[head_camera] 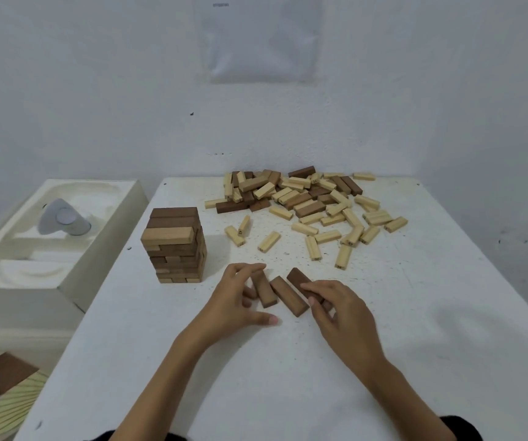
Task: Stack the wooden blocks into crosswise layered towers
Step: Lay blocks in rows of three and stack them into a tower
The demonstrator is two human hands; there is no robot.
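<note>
Three dark brown wooden blocks lie side by side on the white table (288,361), fanned slightly apart. My left hand (240,300) touches the left block (264,292) with its fingertips, and its thumb lies apart on the table. The middle block (289,296) lies free between my hands. My right hand (340,313) pinches the near end of the right block (296,276) between index finger and thumb. A crosswise layered tower (175,246) of dark and light blocks stands to the left, several layers high.
A loose pile of light and dark blocks (304,198) covers the far middle and right of the table, with strays nearer. A white moulded box (65,249) sits beside the table's left edge. The wall is close behind.
</note>
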